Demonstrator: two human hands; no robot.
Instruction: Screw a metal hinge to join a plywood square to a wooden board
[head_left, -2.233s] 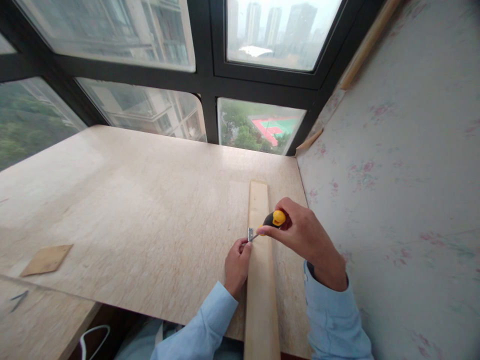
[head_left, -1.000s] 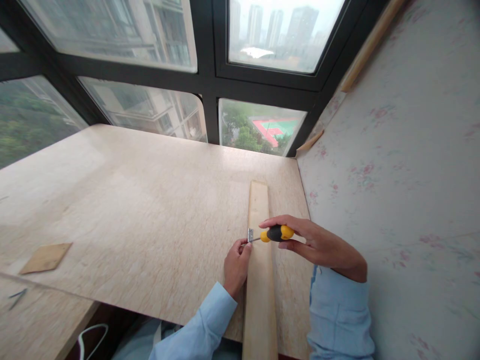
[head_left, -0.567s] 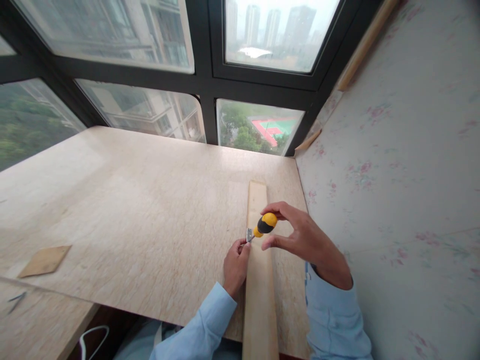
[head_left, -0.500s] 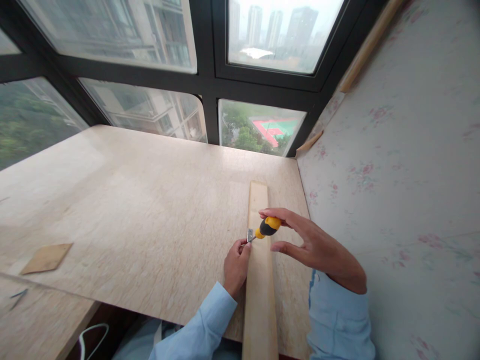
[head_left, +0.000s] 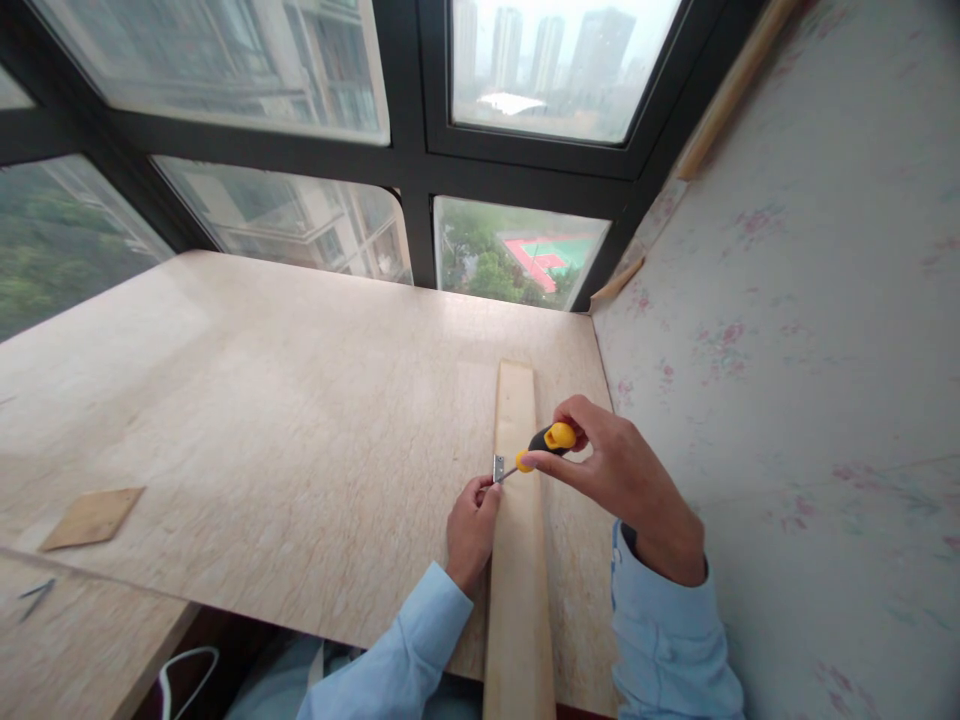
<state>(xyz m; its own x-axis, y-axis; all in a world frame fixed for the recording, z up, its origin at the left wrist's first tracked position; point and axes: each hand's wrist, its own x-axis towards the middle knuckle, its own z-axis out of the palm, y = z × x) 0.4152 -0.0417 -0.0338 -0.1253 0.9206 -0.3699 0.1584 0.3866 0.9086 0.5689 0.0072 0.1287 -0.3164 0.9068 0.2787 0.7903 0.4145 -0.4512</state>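
A yellow and black screwdriver (head_left: pixel 551 438) is gripped by its handle in my right hand (head_left: pixel 616 462), thumb and fingers closed round it. Its shaft slants down to the left and meets a small metal bracket (head_left: pixel 499 467) at the left edge of a long wooden board (head_left: pixel 519 580). My left hand (head_left: pixel 472 525) pinches at the bracket's lower end, beside the board. Whether a screw sits under the tip is too small to tell.
The board lies on a marbled countertop (head_left: pixel 300 420) and sticks out past its front edge. A flat wooden piece (head_left: pixel 91 518) rests at the left, with thin metal pieces (head_left: pixel 36 596) nearer me. A white cable (head_left: pixel 187 665) hangs below. Papered wall (head_left: pixel 787 400) stands close on the right.
My right hand's fingers were spread around the handle and have now closed on it. The handle has tilted lower and to the right. My left hand and the board stay put.
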